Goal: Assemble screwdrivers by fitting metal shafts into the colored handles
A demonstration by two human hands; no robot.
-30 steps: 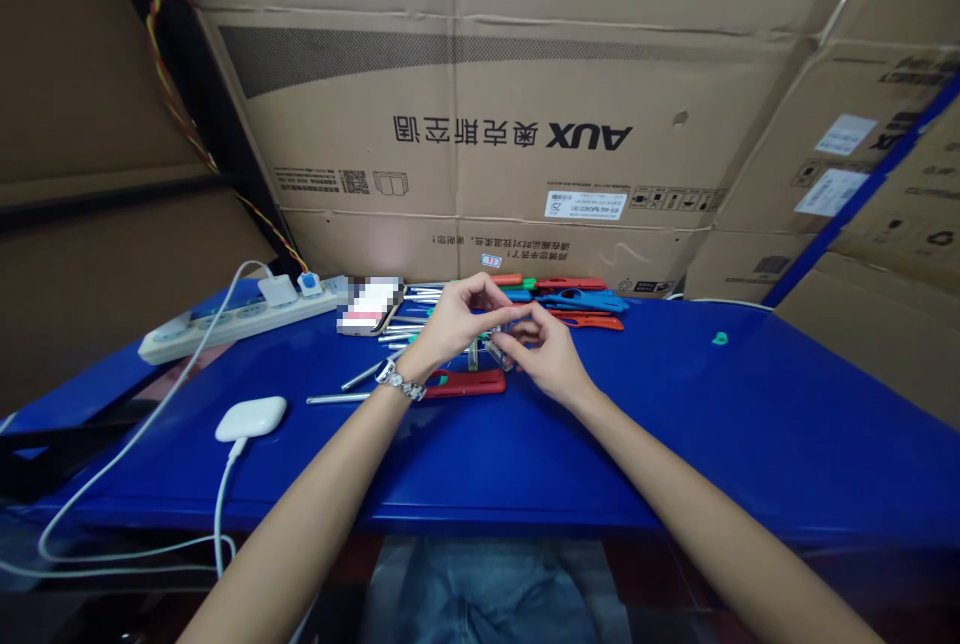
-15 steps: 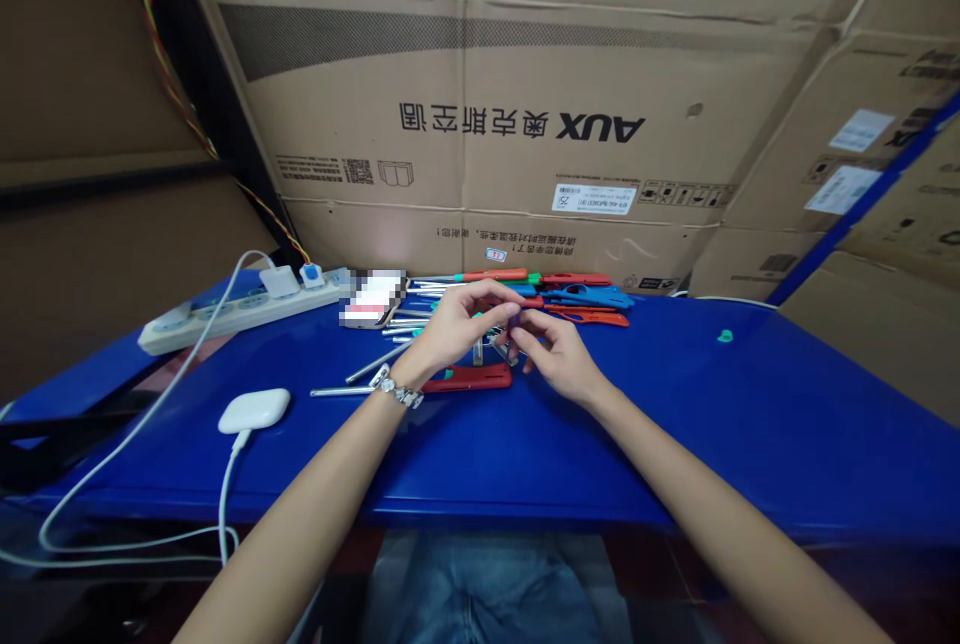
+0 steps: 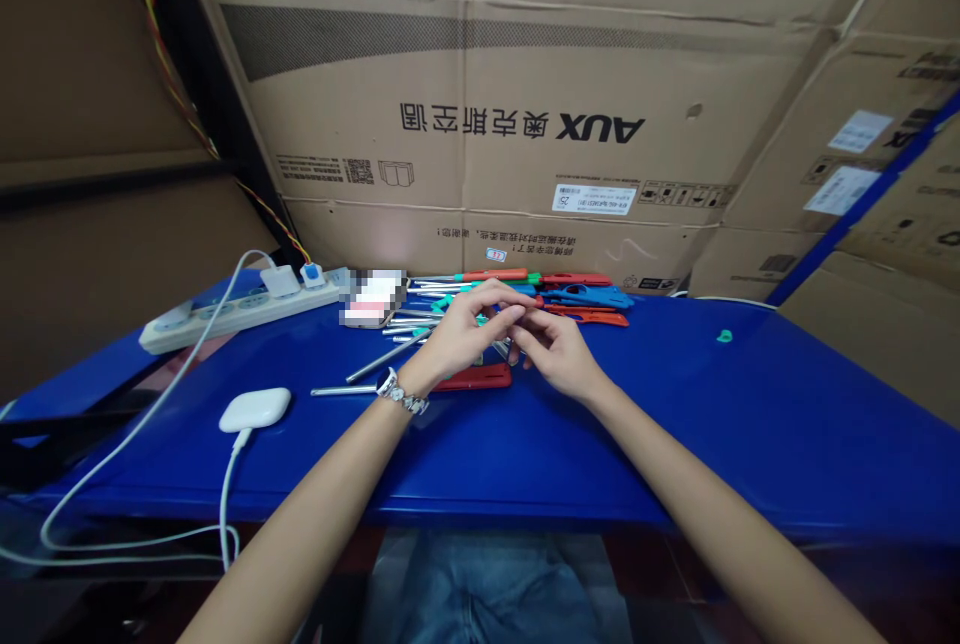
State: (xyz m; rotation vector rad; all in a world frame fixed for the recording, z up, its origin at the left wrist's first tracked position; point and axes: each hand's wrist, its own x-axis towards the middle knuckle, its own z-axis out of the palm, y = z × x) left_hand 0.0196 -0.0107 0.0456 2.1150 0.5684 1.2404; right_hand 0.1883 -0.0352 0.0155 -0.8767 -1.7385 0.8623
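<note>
My left hand (image 3: pixel 472 322) and my right hand (image 3: pixel 557 349) meet over the blue table (image 3: pixel 645 444), fingertips bent and pressed close together. Whatever lies between them is too small or hidden to make out. Beneath and behind them are several long-necked lighters with metal tubes. A dark red lighter (image 3: pixel 480 379) lies nearest me, partly covered by my left wrist. A blue lighter (image 3: pixel 600 296), an orange lighter (image 3: pixel 600 316) and a red lighter (image 3: pixel 577 279) show beyond my right hand. Metal tubes (image 3: pixel 386 361) point out to the left of my left hand.
A phone (image 3: pixel 375 299) lies left of the lighters. A white power strip (image 3: pixel 247 309) with plugs is at the left, and a white charging case (image 3: pixel 255 410) trails a cable (image 3: pixel 223 504). A small green piece (image 3: pixel 724 336) lies at right. Cardboard (image 3: pixel 525 54) walls the back.
My left hand has shifted slightly right and its wrist has turned a little. The fingertips of both hands are closer together, and the dark bit seen between them is now hidden.
</note>
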